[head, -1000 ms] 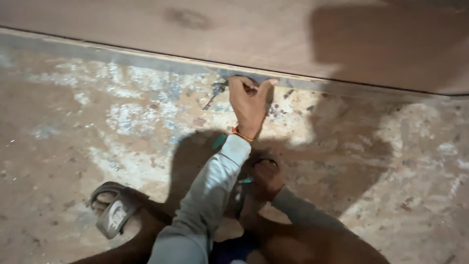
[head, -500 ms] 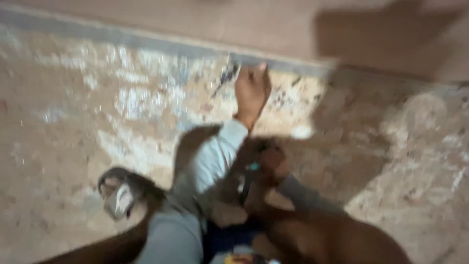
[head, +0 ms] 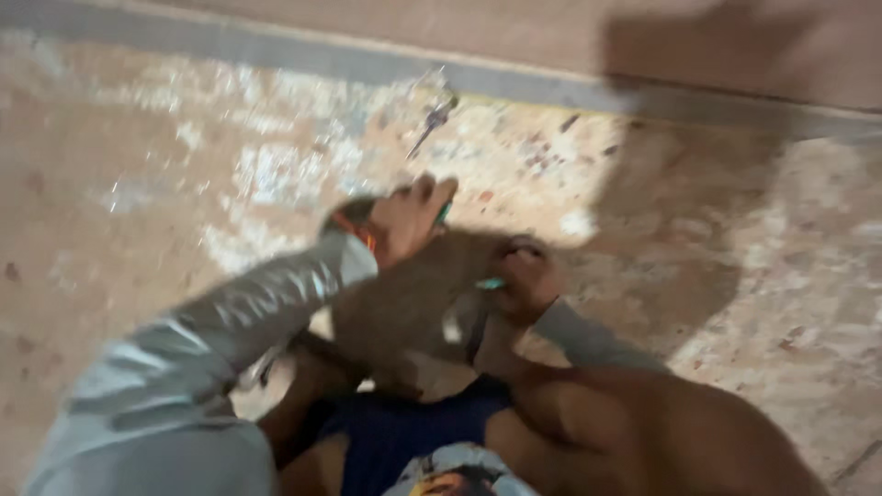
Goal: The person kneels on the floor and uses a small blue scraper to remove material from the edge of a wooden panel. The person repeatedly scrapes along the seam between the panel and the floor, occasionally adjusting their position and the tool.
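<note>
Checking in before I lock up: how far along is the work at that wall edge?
Looks done: a small metal tool lies on the floor by the grey strip, out of hand. In hand: the left hand and right hand are close together over something green, too blurred to identify. What remains cannot be told.

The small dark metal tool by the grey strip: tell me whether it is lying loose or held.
Lying loose: the small dark metal tool rests on the floor, apart from the left hand.

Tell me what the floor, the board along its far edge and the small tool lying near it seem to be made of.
Floor: probably rough concrete, mottled brown with whitish patches. Board: likely plywood, smooth brown face with a grey edge. Small tool: seems metal, thin, dark and glinting, but too blurred to be sure.
</note>
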